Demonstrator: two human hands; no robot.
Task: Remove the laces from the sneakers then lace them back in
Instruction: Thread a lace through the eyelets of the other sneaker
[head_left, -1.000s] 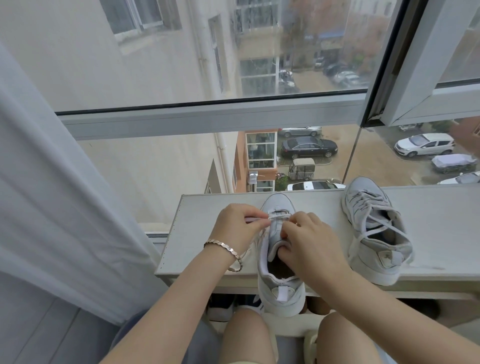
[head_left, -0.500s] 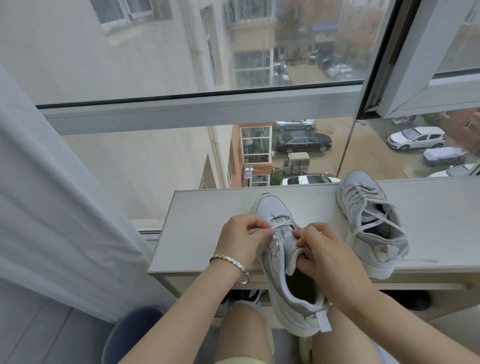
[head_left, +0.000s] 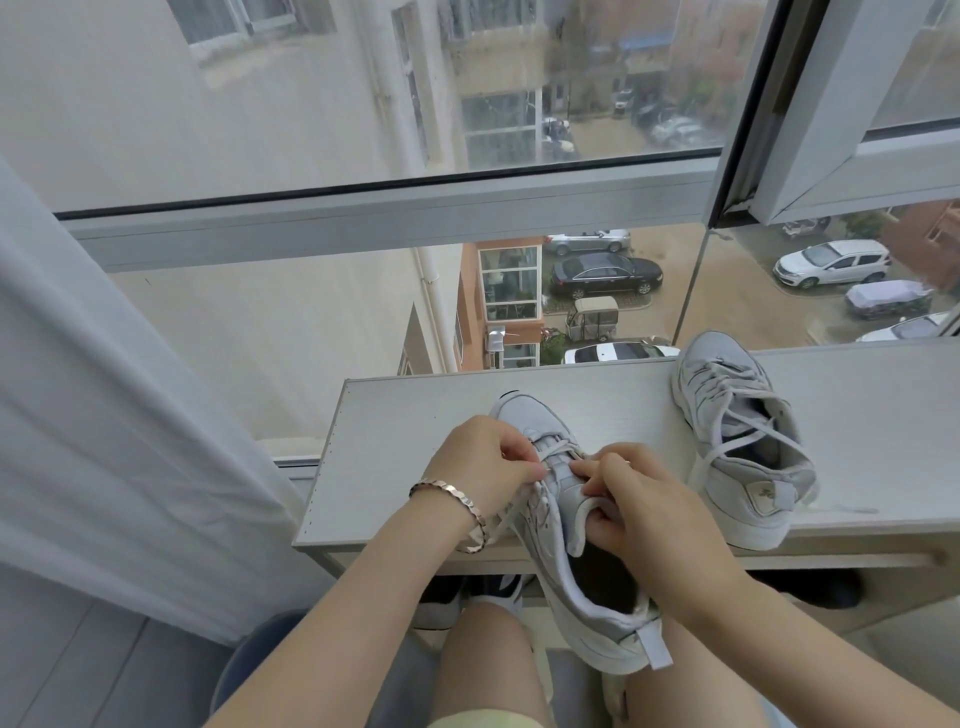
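**Left hand (head_left: 483, 467) and right hand (head_left: 639, 509) close together on the near sneaker (head_left: 550, 530)**

Two sneakers, two hands, one bracelet. My left hand, with a metal link bracelet (head_left: 452, 501) at the wrist, pinches the flat white lace (head_left: 558, 447) between thumb and forefinger. My right hand curls round the padded tongue, thumb beneath it. The pale grey near sneaker rests its toe on the white tabletop (head_left: 405, 467), and its heel overhangs the front edge above my knees. The second sneaker (head_left: 748, 457), loosely laced, lies on the tabletop to the right, apart from both hands.
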